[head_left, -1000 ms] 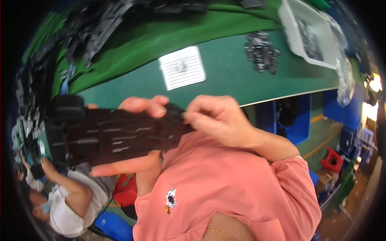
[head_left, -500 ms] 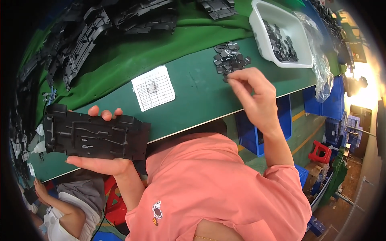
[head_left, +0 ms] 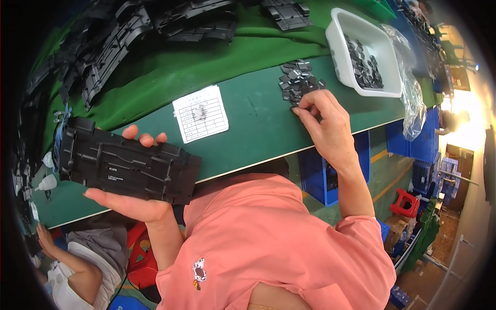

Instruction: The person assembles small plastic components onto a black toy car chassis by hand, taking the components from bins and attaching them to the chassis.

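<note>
The right hand (head_left: 325, 124) has been lowered onto the pile of small black clips (head_left: 297, 82) beside the white tub (head_left: 341, 31), fingertips pinched on one (a pick-up seems begun), while the black plastic panel (head_left: 126, 168) is kept clasped in the left hand (head_left: 134, 204).

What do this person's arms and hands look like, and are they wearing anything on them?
Both hands are bare: no gloves, rings, watch or bands show on the left hand or the right hand. The forearms are uncovered too. A salmon-pink short-sleeved shirt ends above the elbows, with a small cartoon patch on the chest. No cables or markings on either arm.
</note>
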Demonstrator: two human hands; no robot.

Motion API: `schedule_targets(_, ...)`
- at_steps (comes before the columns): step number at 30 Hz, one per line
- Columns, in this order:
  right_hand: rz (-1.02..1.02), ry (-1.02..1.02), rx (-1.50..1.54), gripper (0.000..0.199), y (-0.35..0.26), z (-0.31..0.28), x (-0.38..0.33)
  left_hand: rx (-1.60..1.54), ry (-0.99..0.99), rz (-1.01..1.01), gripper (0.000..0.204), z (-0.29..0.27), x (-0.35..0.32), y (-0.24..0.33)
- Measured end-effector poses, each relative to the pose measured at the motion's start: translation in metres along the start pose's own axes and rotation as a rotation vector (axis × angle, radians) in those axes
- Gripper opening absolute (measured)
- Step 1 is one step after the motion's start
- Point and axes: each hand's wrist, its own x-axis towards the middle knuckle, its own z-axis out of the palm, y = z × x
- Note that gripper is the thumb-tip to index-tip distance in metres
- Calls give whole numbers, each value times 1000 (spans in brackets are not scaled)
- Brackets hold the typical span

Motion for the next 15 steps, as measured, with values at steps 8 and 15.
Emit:
schedule_targets(8,-25,-119,228,16,-40,6,22,-43,62,14,91,3,4,-8)
schedule_targets(15,-567,-295,110,11,-69,38,58,-26,79,-11,88,3,2,-5)
